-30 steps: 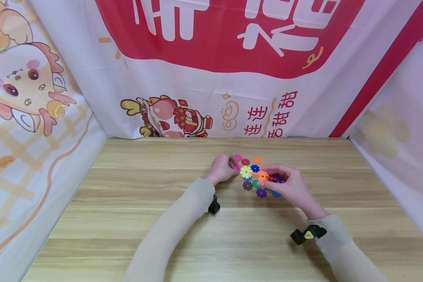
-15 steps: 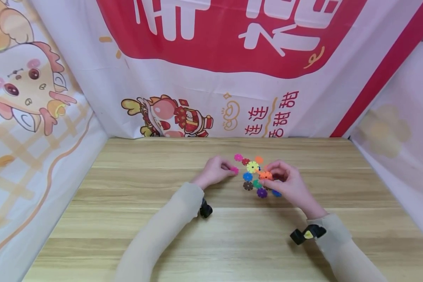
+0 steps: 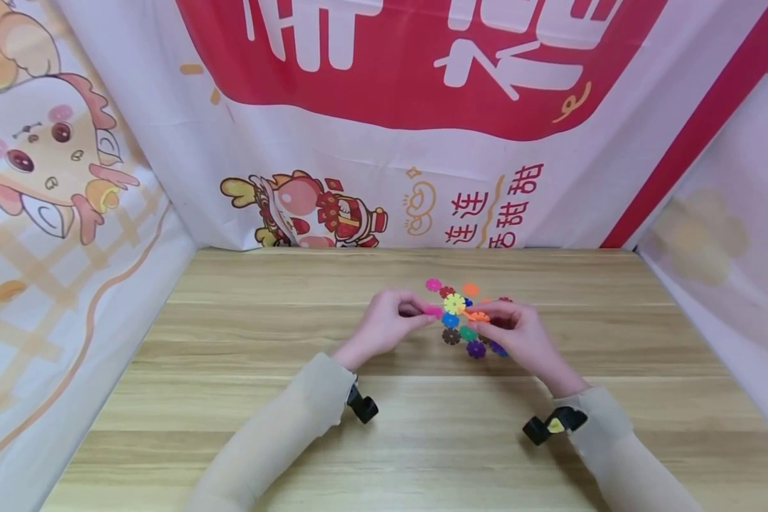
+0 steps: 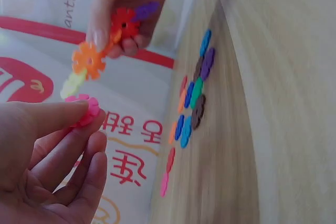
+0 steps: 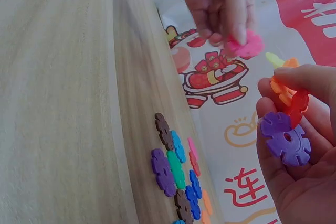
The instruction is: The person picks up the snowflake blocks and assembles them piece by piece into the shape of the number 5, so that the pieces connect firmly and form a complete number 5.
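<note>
"What's the setting?"

"A pale wood-grain table. A printed back cloth hangs at twelve o'clock, a left cloth at ten, a right cloth at two."

"And the hands?"

"The left hand pinches a pink disc. At its three o'clock, the right hand pinches a disc chain, yellow through orange and red to purple, near the pink disc."

"What's on the table?"

"Loose discs, lying flat, toward one o'clock from its middle."
</note>
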`<action>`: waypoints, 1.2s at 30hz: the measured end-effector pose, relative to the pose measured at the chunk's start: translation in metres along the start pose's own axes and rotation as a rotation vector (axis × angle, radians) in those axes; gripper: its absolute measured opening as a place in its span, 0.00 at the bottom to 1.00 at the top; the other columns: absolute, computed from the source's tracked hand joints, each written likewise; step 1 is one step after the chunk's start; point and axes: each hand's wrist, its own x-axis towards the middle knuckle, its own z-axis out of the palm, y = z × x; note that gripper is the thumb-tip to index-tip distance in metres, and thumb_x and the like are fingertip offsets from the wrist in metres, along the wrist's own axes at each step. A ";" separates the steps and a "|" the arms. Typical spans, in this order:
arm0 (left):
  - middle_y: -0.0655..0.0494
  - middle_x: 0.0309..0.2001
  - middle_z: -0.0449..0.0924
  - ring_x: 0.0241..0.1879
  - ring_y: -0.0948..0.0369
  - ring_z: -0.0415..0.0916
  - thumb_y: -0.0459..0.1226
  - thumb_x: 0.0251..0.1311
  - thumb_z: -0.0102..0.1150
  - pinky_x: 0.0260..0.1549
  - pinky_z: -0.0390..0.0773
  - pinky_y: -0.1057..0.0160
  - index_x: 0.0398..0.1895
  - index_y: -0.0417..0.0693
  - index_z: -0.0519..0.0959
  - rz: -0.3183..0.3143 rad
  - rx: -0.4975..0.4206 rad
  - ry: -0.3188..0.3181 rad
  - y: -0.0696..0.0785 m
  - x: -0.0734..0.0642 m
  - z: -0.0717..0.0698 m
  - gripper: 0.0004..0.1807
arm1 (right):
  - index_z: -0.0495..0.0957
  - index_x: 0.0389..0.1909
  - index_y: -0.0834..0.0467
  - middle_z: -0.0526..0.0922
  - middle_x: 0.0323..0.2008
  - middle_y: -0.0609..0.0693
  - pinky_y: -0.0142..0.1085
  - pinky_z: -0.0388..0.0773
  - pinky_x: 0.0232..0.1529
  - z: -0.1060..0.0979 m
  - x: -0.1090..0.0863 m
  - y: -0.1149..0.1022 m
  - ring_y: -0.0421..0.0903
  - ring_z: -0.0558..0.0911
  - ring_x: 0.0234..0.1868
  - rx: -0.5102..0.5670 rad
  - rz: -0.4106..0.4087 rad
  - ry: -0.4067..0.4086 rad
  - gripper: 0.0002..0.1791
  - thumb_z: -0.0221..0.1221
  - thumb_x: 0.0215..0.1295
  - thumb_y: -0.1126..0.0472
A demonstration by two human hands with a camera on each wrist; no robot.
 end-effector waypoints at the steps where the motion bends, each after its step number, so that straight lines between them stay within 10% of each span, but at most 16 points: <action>1: 0.65 0.35 0.87 0.37 0.65 0.84 0.38 0.61 0.73 0.40 0.83 0.64 0.38 0.53 0.87 0.010 -0.009 0.005 0.002 -0.002 0.001 0.04 | 0.87 0.50 0.53 0.85 0.46 0.51 0.37 0.83 0.42 0.001 0.000 0.000 0.54 0.82 0.43 0.000 0.000 0.002 0.19 0.70 0.64 0.47; 21: 0.65 0.35 0.87 0.36 0.64 0.84 0.36 0.62 0.72 0.38 0.84 0.63 0.36 0.51 0.86 0.067 -0.046 0.114 0.003 -0.008 0.011 0.02 | 0.84 0.45 0.60 0.86 0.38 0.54 0.35 0.84 0.37 0.016 0.001 -0.002 0.50 0.84 0.36 0.055 -0.036 -0.009 0.16 0.71 0.65 0.53; 28: 0.65 0.37 0.88 0.37 0.65 0.84 0.36 0.62 0.72 0.39 0.83 0.64 0.37 0.51 0.87 0.086 -0.054 0.113 0.002 -0.007 0.011 0.03 | 0.80 0.59 0.60 0.87 0.38 0.55 0.36 0.85 0.38 0.016 0.001 0.000 0.50 0.86 0.36 0.090 -0.047 -0.063 0.24 0.70 0.65 0.57; 36: 0.64 0.36 0.87 0.36 0.64 0.84 0.31 0.60 0.72 0.38 0.84 0.64 0.37 0.50 0.88 0.098 -0.081 0.101 0.003 -0.007 0.014 0.05 | 0.81 0.55 0.62 0.84 0.37 0.57 0.37 0.83 0.35 0.018 0.002 -0.004 0.49 0.82 0.34 0.055 -0.012 -0.029 0.21 0.56 0.78 0.49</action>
